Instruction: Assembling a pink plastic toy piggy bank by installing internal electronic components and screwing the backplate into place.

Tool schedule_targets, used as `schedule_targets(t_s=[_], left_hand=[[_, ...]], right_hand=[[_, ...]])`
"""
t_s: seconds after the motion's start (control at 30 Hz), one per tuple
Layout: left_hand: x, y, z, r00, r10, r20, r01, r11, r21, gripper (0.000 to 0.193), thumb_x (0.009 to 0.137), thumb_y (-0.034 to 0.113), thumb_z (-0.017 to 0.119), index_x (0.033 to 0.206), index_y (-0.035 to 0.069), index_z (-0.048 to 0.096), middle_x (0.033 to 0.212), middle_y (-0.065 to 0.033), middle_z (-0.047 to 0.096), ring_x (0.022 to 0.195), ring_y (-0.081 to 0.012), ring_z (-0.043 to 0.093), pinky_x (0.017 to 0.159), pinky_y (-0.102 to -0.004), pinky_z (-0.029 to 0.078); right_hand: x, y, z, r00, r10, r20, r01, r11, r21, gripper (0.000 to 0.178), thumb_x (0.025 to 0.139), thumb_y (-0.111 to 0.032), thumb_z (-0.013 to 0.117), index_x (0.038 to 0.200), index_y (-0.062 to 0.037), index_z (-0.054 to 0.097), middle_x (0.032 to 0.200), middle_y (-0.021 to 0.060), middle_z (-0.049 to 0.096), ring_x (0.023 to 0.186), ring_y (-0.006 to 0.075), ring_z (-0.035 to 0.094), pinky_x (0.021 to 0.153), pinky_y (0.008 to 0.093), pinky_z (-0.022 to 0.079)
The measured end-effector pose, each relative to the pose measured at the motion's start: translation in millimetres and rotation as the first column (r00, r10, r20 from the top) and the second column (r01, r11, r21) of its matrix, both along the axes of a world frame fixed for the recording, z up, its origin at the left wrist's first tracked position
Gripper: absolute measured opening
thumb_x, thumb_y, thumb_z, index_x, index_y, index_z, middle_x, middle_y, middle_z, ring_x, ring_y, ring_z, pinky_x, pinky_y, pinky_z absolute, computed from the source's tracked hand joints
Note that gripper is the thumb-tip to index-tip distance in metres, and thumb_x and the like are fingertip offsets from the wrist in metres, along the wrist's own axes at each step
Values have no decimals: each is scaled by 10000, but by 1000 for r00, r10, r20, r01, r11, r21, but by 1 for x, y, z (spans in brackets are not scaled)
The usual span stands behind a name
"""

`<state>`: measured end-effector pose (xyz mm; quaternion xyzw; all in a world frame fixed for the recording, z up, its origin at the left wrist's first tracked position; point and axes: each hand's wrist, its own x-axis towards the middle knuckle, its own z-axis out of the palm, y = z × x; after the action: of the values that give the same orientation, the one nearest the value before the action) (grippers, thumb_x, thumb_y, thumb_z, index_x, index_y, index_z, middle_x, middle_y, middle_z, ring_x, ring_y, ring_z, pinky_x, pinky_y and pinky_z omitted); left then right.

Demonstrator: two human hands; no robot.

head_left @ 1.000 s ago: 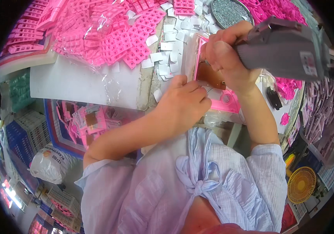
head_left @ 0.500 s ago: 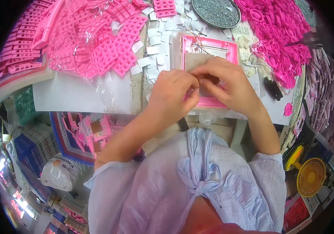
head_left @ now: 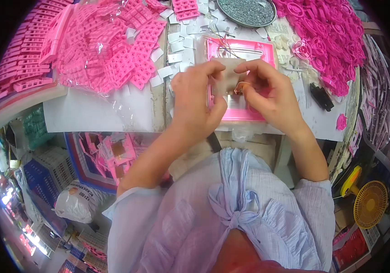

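Observation:
A pink plastic frame [head_left: 242, 115] lies on the bench before me, with a flat greyish-brown piece [head_left: 226, 73] over part of it and thin wires [head_left: 223, 42] at its far edge. Over the frame's left side is my left hand [head_left: 197, 98], thumb and fingers apart around nothing. My right hand [head_left: 272, 93] hovers above the right side, index finger stretched out. A small copper-coloured piece with a thin wire [head_left: 239, 87] sits at its thumb tip, seemingly pinched by the curled fingers behind. Those fingers partly hide it.
Pink moulded parts [head_left: 99, 50] are heaped at the left. Small white squares [head_left: 175, 58] lie scattered beside them. A round tray of screws [head_left: 249, 22] stands at the back; dark pink rings [head_left: 322, 41] pile up at right, near a black clip-like object [head_left: 321, 97]. A yellow fan [head_left: 370, 204] is lower right.
My hands have come apart from their meeting point over the frame. The left hand has opened, and the copper-coloured piece now shows at the right thumb. The view has shifted slightly.

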<state>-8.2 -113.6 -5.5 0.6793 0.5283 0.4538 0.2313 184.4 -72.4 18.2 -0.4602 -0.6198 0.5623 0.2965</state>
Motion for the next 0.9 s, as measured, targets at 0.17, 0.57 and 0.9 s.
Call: schedule_targets(t_s=[0.17, 0.57, 0.9], left_hand=[[-4, -3, -3, 989, -81, -120, 69, 993, -99, 214, 732, 156, 755, 929, 124, 677, 951, -12, 592, 927, -210, 563, 867, -404, 335], [-3, 0, -10, 983, -120, 139, 141, 978, -151, 75, 787, 63, 739, 847, 59, 694, 911, -34, 643, 866, -207, 581, 795, -352, 424], [-2, -7, -8, 990, -120, 74, 127, 987, -100, 80, 836, 33, 732, 916, 39, 730, 803, -22, 669, 779, -156, 600, 767, -297, 471]], right_hand=[[-1, -1, -7, 999, 22, -36, -20, 998, 63, 282, 847, 13, 612, 1125, -17, 643, 725, -7, 543, 626, 31, 496, 572, 214, 423], [-5, -1, -8, 962, -88, 257, -110, 738, 665, 188, 788, -27, 698, 975, -34, 675, 916, 93, 657, 787, 219, 592, 647, 321, 493], [-14, -36, -18, 988, -156, -16, 153, 936, 316, 157, 838, 56, 707, 986, 2, 700, 1029, 123, 708, 772, 195, 702, 650, 252, 573]])
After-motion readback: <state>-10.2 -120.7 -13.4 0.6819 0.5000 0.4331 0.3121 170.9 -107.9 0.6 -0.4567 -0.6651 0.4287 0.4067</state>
